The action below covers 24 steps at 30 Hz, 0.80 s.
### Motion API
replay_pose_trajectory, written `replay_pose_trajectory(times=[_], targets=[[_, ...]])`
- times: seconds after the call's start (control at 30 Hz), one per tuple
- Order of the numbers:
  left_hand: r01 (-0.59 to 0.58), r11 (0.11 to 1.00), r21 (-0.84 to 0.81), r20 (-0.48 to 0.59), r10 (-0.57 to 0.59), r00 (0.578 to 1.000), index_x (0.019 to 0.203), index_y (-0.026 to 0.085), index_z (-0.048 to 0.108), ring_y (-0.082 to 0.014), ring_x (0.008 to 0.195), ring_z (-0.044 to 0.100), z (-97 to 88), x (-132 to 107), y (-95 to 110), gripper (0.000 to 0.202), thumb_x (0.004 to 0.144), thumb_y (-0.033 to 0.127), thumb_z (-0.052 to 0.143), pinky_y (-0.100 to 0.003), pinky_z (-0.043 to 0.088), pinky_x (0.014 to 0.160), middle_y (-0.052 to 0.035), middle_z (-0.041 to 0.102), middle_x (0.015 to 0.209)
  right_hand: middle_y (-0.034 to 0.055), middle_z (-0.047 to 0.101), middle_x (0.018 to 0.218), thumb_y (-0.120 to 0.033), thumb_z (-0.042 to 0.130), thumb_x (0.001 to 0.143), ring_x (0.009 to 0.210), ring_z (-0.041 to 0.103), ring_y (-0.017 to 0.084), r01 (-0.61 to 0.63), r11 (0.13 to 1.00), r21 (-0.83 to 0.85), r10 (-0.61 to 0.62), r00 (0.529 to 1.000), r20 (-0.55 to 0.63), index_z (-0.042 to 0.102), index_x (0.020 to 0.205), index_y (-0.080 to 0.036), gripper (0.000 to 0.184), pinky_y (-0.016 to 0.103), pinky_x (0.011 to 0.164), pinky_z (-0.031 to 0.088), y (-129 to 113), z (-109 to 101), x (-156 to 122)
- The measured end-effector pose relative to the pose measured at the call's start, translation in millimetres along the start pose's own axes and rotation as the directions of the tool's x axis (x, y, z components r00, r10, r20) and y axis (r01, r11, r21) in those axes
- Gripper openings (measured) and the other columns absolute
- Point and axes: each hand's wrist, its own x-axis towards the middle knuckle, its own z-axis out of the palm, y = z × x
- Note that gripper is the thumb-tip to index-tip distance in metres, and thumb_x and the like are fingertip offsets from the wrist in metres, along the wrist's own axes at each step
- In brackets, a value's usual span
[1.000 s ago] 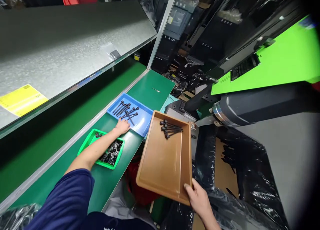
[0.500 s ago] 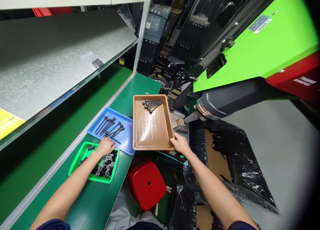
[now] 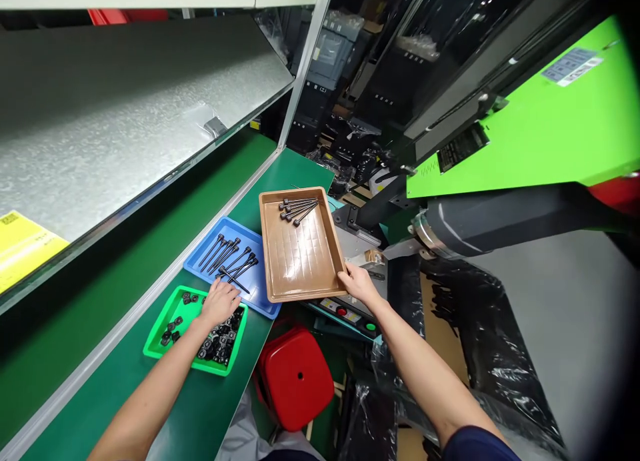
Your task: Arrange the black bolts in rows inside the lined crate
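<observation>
My right hand [image 3: 359,282] grips the near right corner of a brown tray [image 3: 300,267], which lies just right of the blue tray. Several long black bolts [image 3: 297,209] sit at the brown tray's far end. My left hand [image 3: 219,301] rests palm down on the near edge of a blue tray [image 3: 260,289], fingers close together, between it and a green tray. More black bolts [image 3: 229,255] lie in the blue tray. The green tray [image 3: 168,330] holds several small black parts [image 3: 220,341].
A green bench top [image 3: 210,407] runs along a sloped metal shelf [image 3: 100,134]. A red stool [image 3: 296,375] stands below the bench edge. To the right are a control panel with buttons [image 3: 350,314] and a green machine [image 3: 540,134] with a dark barrel [image 3: 500,214]. Black plastic sheeting covers the floor.
My right hand carried the brown tray from low over the floor up beside the blue tray, turning it lengthwise. My left hand stayed at the blue tray's near edge.
</observation>
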Motion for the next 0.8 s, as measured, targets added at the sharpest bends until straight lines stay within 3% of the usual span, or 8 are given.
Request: replay_pose_trajectory(times=[0.3,0.53,0.8], targets=[[-0.003,0.998,-0.061,-0.057,-0.001,0.998,0.103,0.025,0.072,-0.0275,0.103,0.057,2.1,-2,5,0.035,0.094,0.036,0.041,-0.051,0.018,0.114,-0.0093,0.069,0.1,-0.0026,0.041,0.06,-0.036,0.039,0.076,0.06,0.04,0.014,0.038,0.999,-0.029,-0.036,0.997,0.069,0.036,0.066,-0.021,0.018,0.026,0.058,0.027,-6,0,43],[0.009,1.0,0.016,-0.033,-0.009,0.999,0.105,0.024,0.071,-0.0259,0.102,0.056,0.7,-1,9,0.034,0.095,0.035,0.04,-0.051,0.018,0.114,-0.009,0.069,0.102,-0.0023,0.042,0.061,-0.038,0.039,0.075,0.061,0.041,0.013,0.062,0.998,-0.022,-0.059,0.992,0.115,0.038,0.065,-0.021,0.02,0.026,0.057,0.028,-9,8,72],[0.009,0.998,0.062,-0.117,-0.001,0.993,0.1,0.024,0.071,-0.0236,0.098,0.058,2.8,-2,14,0.027,0.093,0.031,0.045,-0.05,0.024,0.112,-0.0054,0.069,0.096,-0.0002,0.049,0.06,-0.041,0.042,0.073,0.06,0.045,0.015,0.089,0.992,-0.095,-0.079,0.992,0.102,0.046,0.064,-0.02,0.023,0.025,0.055,0.03,2,7,109]])
